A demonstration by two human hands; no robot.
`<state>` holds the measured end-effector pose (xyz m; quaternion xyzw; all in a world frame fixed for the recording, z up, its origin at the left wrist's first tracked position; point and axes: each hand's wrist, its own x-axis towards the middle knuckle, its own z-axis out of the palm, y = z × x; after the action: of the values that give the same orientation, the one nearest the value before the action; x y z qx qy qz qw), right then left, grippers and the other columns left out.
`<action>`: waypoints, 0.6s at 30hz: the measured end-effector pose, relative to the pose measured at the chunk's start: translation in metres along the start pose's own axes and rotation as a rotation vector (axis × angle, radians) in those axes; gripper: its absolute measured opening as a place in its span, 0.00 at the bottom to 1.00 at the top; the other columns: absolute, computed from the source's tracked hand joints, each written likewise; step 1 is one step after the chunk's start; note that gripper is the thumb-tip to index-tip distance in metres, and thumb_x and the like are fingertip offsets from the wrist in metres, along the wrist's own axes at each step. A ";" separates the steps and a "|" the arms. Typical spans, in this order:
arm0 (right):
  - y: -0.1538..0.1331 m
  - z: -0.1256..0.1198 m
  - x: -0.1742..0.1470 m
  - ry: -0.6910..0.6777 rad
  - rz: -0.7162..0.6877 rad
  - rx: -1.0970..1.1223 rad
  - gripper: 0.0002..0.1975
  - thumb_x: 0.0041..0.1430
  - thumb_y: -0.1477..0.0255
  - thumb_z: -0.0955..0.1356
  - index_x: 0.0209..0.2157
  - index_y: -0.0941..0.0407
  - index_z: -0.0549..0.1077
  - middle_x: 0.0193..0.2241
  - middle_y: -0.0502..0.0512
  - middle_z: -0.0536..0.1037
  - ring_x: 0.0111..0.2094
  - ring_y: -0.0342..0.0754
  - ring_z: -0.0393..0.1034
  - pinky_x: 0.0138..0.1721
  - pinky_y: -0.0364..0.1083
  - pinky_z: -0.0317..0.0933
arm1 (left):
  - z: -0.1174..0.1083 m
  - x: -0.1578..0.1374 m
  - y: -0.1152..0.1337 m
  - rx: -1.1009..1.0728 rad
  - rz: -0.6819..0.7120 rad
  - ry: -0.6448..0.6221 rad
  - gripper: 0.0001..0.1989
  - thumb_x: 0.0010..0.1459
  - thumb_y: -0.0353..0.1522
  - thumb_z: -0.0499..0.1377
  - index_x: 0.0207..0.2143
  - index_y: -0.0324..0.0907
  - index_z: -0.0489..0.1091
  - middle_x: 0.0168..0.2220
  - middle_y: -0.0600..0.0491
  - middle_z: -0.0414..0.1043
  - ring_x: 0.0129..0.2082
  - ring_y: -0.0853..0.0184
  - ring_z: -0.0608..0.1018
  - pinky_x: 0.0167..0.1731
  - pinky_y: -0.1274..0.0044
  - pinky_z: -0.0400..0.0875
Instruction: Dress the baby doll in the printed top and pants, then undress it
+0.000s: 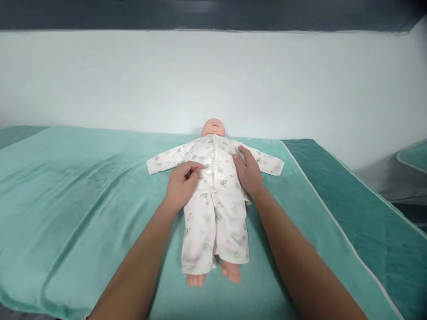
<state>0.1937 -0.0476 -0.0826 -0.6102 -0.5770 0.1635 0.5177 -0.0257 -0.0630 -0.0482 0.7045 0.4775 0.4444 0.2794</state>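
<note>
A baby doll point(213, 126) lies on its back, dressed in a white pajama top point(218, 175) and matching pajama pants point(200, 222) printed with small animals. The top's front is closed, with a button visible near the chest. My left hand point(183, 182) is at the side of the top, its fingers bent and thumb close to the fingertips, pinching at the cloth. On the other side, my right hand point(249, 173) rests against the top below the sleeve, fingers extended and thumb apart. Both sleeves spread outward and the doll's bare feet point(231, 272) stick out from the pant legs.
A light green blanket point(83, 200) with folds at the left lies under the doll. Darker green cloth point(367, 213) shows beyond its pale edging at the right. A white wall point(133, 80) stands behind, with a dark band point(213, 15) above.
</note>
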 end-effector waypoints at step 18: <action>0.116 -0.097 -0.001 -0.029 0.021 -0.796 0.25 0.64 0.71 0.56 0.59 0.63 0.69 0.59 0.72 0.68 0.60 0.63 0.64 0.58 0.59 0.60 | -0.056 -0.002 -0.086 0.683 -0.226 0.216 0.30 0.55 0.31 0.53 0.62 0.39 0.62 0.61 0.38 0.62 0.61 0.48 0.64 0.58 0.59 0.61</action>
<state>0.3328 -0.0684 -0.1380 -0.7665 -0.5965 -0.0591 0.2306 -0.1129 -0.0333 -0.0940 0.6491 0.6997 0.2975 0.0236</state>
